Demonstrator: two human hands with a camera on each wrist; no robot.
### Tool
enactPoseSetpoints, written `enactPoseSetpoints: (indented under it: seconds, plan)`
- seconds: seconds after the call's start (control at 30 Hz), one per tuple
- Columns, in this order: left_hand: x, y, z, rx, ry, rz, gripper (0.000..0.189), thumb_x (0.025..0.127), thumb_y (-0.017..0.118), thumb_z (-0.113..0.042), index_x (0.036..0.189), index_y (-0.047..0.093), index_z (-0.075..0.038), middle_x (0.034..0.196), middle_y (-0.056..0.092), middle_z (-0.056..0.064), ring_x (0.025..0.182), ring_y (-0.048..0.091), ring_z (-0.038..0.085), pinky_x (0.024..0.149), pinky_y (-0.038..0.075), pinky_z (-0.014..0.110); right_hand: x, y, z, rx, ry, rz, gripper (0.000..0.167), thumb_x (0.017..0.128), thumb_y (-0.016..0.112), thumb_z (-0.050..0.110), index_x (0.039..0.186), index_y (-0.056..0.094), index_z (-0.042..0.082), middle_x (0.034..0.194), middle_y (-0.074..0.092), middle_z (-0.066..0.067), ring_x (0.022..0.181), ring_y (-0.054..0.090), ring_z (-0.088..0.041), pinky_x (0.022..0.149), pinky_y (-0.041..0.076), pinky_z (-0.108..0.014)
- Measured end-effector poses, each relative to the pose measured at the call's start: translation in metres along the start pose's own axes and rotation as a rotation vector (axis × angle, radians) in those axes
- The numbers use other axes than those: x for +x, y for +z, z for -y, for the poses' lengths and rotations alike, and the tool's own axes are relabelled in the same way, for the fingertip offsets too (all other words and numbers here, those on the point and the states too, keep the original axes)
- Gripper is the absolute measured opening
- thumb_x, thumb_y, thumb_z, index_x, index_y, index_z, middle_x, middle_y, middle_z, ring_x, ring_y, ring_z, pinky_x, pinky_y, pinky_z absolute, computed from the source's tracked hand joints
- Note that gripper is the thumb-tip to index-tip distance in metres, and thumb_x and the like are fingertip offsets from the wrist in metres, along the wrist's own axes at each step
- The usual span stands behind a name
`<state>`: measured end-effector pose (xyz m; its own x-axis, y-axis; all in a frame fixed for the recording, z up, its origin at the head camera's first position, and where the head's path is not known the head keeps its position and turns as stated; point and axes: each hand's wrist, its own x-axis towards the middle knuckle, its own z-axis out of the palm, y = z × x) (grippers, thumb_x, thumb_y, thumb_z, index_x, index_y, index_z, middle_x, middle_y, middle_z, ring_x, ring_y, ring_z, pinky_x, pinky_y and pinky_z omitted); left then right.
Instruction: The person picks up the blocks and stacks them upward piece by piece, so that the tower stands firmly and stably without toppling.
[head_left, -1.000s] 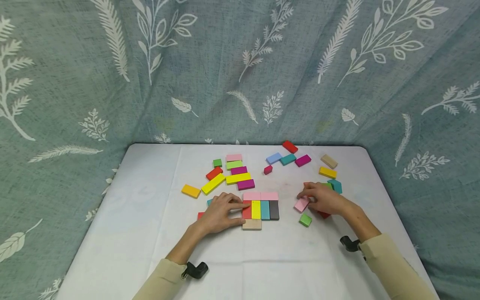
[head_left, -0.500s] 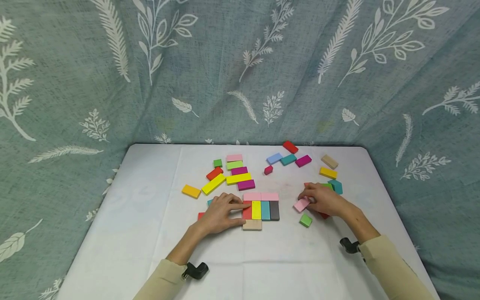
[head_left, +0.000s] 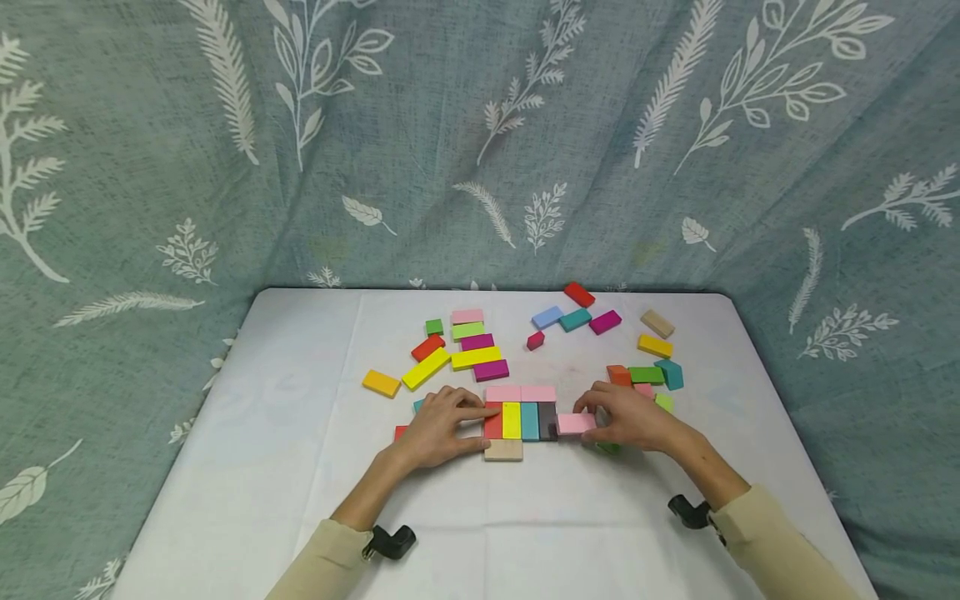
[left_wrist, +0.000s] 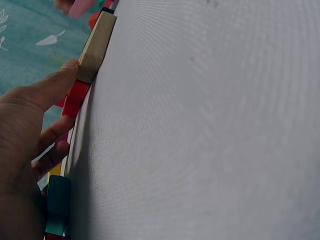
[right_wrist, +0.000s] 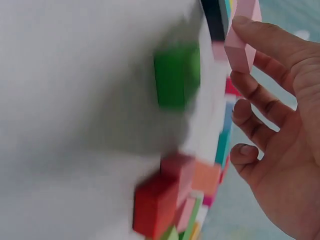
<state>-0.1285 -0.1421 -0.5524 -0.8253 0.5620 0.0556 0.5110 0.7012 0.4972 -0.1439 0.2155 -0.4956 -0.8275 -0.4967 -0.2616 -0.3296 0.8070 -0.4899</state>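
In the head view, red (head_left: 492, 428), yellow (head_left: 512, 421), teal (head_left: 529, 422) and dark grey (head_left: 547, 423) blocks stand side by side in a row. Two pink blocks (head_left: 521, 393) run along its far side, and a beige block (head_left: 503, 451) lies against its near left side. My left hand (head_left: 435, 429) steadies the left end, thumb at the beige block and fingers at the red one. Between thumb and fingers my right hand (head_left: 633, 417) pinches another pink block (head_left: 574, 424), its left end close to the dark grey block. A green block (right_wrist: 170, 77) sits under the right hand, mostly hidden in the head view.
Loose blocks lie behind the row, among them a yellow block (head_left: 427, 368) and a magenta block (head_left: 491, 371). More are at the far right, such as a teal block (head_left: 670, 374) and an orange block (head_left: 618, 375). A patterned curtain (head_left: 480, 167) hangs behind the table (head_left: 420, 533).
My right hand has carried the pink block left from the right-hand pile and turned it level beside the dark grey block. The left hand has stayed in place.
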Motion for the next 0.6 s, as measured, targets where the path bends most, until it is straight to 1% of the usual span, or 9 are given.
enactPoseSetpoints:
  seconds: [0.1,0.27,0.47,0.6]
  plan:
    - [0.001,-0.001,0.000,-0.001,-0.005,0.004,0.058,0.086,0.075,-0.052,0.139,0.061,-0.035,0.128,0.058,-0.004,0.123,0.046,0.018,0.099,0.038,0.045,-0.002,0.011,0.013,-0.038,-0.028,0.003,0.038,0.078,0.087,0.039,0.112,0.070,0.035,0.096,0.058,0.018,0.090,0.056,-0.010,0.076,0.051,-0.026]
    - [0.001,-0.001,0.000,0.003,-0.003,0.002,0.058,0.086,0.076,-0.051,0.139,0.061,-0.035,0.128,0.058,-0.004,0.123,0.046,0.018,0.099,0.038,0.046,-0.005,0.027,0.028,-0.080,-0.073,0.013,0.041,0.076,0.087,0.043,0.113,0.072,0.034,0.097,0.060,0.020,0.090,0.056,-0.006,0.078,0.053,-0.026]
    - [0.001,0.000,0.001,0.011,0.010,-0.004,0.058,0.086,0.075,-0.053,0.140,0.061,-0.035,0.129,0.058,-0.004,0.123,0.046,0.018,0.099,0.037,0.045,-0.006,0.037,0.034,-0.174,-0.069,0.004,0.042,0.075,0.087,0.046,0.112,0.071,0.032,0.097,0.061,0.017,0.086,0.055,-0.005,0.075,0.051,-0.027]
    - [0.000,0.001,0.002,0.006,0.019,-0.008,0.058,0.086,0.074,-0.054,0.139,0.061,-0.035,0.129,0.058,-0.005,0.123,0.046,0.017,0.099,0.037,0.045,-0.004,0.041,0.034,-0.228,-0.038,-0.010,0.043,0.073,0.088,0.049,0.106,0.067,0.031,0.091,0.058,0.016,0.083,0.053,-0.006,0.075,0.050,-0.028]
